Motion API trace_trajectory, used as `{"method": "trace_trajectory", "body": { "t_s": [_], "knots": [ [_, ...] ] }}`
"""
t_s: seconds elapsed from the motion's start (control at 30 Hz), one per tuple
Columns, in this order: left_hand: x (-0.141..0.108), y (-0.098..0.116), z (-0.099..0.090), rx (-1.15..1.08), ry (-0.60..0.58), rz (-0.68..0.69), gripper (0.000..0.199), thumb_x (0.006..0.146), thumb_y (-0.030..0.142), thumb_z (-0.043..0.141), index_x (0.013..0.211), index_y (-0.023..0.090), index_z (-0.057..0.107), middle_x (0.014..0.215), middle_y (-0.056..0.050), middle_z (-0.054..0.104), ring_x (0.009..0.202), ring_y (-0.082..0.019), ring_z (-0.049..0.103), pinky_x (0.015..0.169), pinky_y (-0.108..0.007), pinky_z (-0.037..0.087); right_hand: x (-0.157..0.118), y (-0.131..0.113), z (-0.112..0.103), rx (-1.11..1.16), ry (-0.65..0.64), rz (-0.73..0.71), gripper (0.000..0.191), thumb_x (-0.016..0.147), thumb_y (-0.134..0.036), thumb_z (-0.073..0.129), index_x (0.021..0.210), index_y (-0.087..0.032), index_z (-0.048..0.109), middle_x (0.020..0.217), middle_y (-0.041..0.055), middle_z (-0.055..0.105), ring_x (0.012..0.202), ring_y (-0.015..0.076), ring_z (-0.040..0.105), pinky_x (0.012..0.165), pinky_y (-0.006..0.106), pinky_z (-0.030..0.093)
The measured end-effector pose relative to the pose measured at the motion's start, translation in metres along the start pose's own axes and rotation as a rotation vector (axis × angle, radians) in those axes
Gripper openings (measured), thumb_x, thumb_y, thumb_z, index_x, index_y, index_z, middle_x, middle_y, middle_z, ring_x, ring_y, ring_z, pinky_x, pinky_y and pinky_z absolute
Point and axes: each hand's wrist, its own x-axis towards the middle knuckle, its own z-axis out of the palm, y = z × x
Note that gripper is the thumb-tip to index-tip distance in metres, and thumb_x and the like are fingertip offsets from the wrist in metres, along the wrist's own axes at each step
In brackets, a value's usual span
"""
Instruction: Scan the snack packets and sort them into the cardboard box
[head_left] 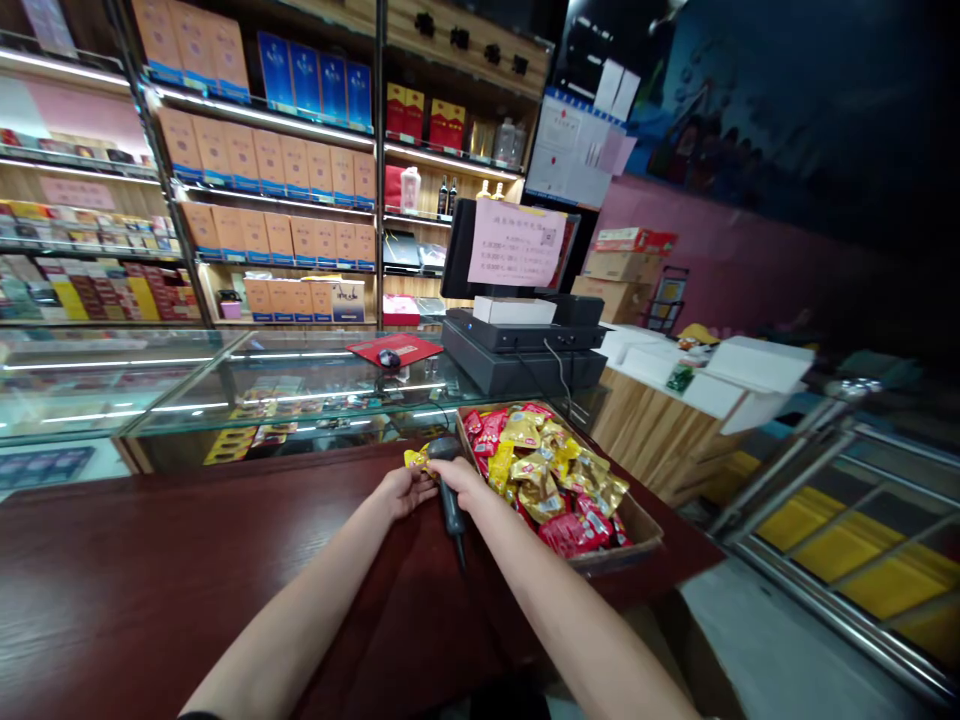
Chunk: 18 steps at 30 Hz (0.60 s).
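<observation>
My right hand [459, 481] is closed around a dark handheld barcode scanner [449, 505], whose cord end points toward me. Just left of it, my left hand [407, 491] grips a small yellow snack packet [417, 459], which lies close to the scanner's head. Part of the packet is hidden behind the scanner and my fingers. Beside my right hand stands a cardboard box [637, 530] heaped with red snack packets [576, 530] and gold snack packets [538, 485]. Both hands are above the dark red wooden counter [187, 560].
Beyond the counter, a glass display case [300, 375] carries a red folder [420, 347] and a computer mouse [388, 358]. A register monitor [469, 245] on a black cash drawer [517, 365] stands behind the box. Metal railings [847, 510] are at the right.
</observation>
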Motion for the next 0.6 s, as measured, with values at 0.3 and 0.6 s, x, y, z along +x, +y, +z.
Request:
{"method": "trace_trajectory", "body": {
  "t_s": [0.3, 0.6],
  "knots": [
    [-0.027, 0.011, -0.018, 0.164, 0.041, 0.126, 0.043, 0.064, 0.014, 0.078, 0.104, 0.013, 0.062, 0.075, -0.005, 0.068, 0.054, -0.009, 0.061, 0.045, -0.015, 0.042, -0.016, -0.008, -0.003, 0.110, -0.120, -0.028, 0.003, 0.058, -0.012, 0.062, 0.061, -0.014, 0.062, 0.044, -0.0037, 0.052, 0.043, 0.0097, 0.047, 0.044, 0.021, 0.035],
    [-0.053, 0.038, -0.050, 0.323, -0.068, 0.268, 0.032, 0.058, 0.026, 0.082, 0.084, 0.013, 0.067, 0.083, -0.008, 0.072, 0.070, -0.015, 0.066, 0.063, -0.021, 0.048, -0.009, -0.007, 0.010, 0.265, -0.260, 0.065, 0.011, 0.062, -0.013, 0.061, 0.074, -0.013, 0.062, 0.058, 0.0000, 0.061, 0.054, 0.0116, 0.058, 0.055, 0.025, 0.051]
  ]
}}
